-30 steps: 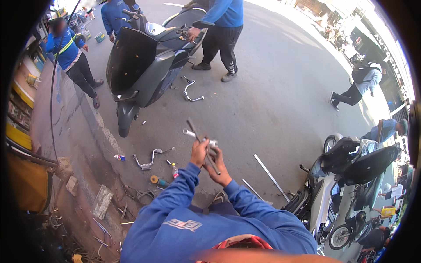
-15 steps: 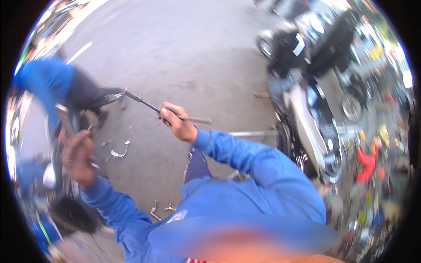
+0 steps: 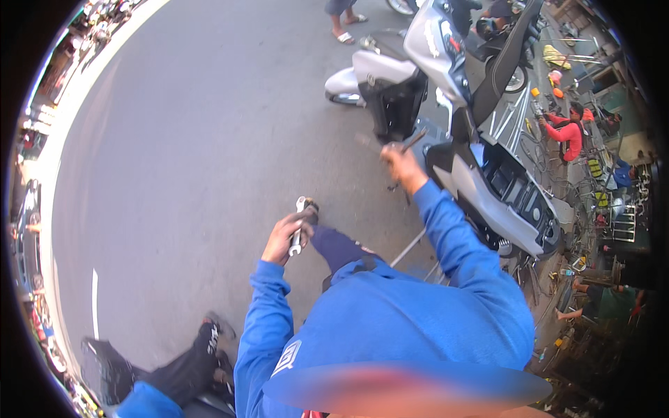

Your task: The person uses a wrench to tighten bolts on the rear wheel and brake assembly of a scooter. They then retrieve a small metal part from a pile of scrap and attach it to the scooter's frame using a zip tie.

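Overhead, a broad stretch of bare grey asphalt road (image 3: 181, 160) is shown filling the left and centre of the view, with a short white painted line (image 3: 95, 302) near its lower-left edge. Open ground is bounded on the right by a white and black motor scooter with stripped body panels (image 3: 446, 111), parked close beside the person, and beyond it by a cluttered strip of metal frames and parts (image 3: 599, 209), where a seated person in a red top (image 3: 568, 132) is seen. Sandalled feet of another person (image 3: 343, 33) are visible at the top edge. At the lower left, the dark-trousered legs and black shoes of a bystander (image 3: 188, 362) are cut off by the rim.

The left hand (image 3: 284, 237) is shown clenched around a short silver open-ended spanner (image 3: 298, 226), held upright with its open end uppermost, in front of the person's own dark-trousered knee (image 3: 334, 247). The right hand (image 3: 398, 164) is raised higher and well apart from the left, closed around a thin dark metal rod tool (image 3: 412, 141) that slants up to the right, just beside the scooter's black front panel. Both forearms are covered by bright blue long sleeves (image 3: 446, 237). A pale straight metal bar (image 3: 408, 247) is seen lying on the asphalt between the knee and the scooter.
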Tool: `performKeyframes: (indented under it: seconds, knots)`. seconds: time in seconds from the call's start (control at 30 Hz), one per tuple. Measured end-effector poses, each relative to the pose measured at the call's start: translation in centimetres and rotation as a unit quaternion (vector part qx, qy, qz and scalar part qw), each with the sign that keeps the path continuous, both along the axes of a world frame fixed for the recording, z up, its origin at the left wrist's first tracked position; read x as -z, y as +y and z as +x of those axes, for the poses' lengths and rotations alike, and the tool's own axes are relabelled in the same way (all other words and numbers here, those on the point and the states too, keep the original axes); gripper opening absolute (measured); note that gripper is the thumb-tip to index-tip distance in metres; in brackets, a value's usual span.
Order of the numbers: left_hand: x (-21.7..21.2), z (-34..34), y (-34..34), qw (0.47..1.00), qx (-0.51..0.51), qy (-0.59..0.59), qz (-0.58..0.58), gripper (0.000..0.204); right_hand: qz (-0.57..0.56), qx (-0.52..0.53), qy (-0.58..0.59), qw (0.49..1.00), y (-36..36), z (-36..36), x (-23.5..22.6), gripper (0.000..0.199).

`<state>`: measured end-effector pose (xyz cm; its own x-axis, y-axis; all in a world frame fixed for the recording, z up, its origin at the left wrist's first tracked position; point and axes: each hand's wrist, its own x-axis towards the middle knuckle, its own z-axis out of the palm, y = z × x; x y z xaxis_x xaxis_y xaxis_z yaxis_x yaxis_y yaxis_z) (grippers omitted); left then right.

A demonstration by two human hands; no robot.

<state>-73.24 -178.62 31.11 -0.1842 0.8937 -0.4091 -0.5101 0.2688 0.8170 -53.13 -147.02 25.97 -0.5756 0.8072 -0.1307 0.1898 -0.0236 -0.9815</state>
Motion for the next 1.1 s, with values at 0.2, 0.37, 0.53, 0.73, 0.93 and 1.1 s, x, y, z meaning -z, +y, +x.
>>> performKeyframes:
  seconds: [0.2, 0.37, 0.53, 0.73, 0.93, 1.1]
  knots:
    - [9.0, -20.5, 2.3, 0.946, -0.2, -0.167, -0.191, 0.049, -0.159, -0.039, -0.424, 0.891, -3.2, -13.0, 4.5, 0.049]
    - [9.2, -37.3, 9.2, 0.962, -0.154, -0.097, -0.202, 0.053, -0.06, -0.153, -0.308, 0.937, 10.5, -27.8, -0.3, 0.044]
    - [12.5, -55.4, 28.4, 0.9, 0.02, 0.376, -0.219, 0.054, 0.057, -0.059, -0.278, 0.957, 27.6, -41.2, 1.8, 0.042]
    - [10.2, -68.4, 60.4, 0.927, 0.2, 0.248, -0.196, 0.045, -0.059, 0.09, -0.445, 0.889, 35.2, -47.7, 1.9, 0.045]
    - [10.8, -63.5, 85.4, 0.889, 0.285, -0.087, -0.348, 0.035, -0.238, 0.365, -0.248, 0.865, 42.0, -48.3, 6.8, 0.032]
    - [15.4, -58.9, 105.3, 0.846, 0.393, 0.082, -0.351, 0.026, -0.179, 0.439, -0.305, 0.826, 58.9, -49.2, 15.2, 0.027]
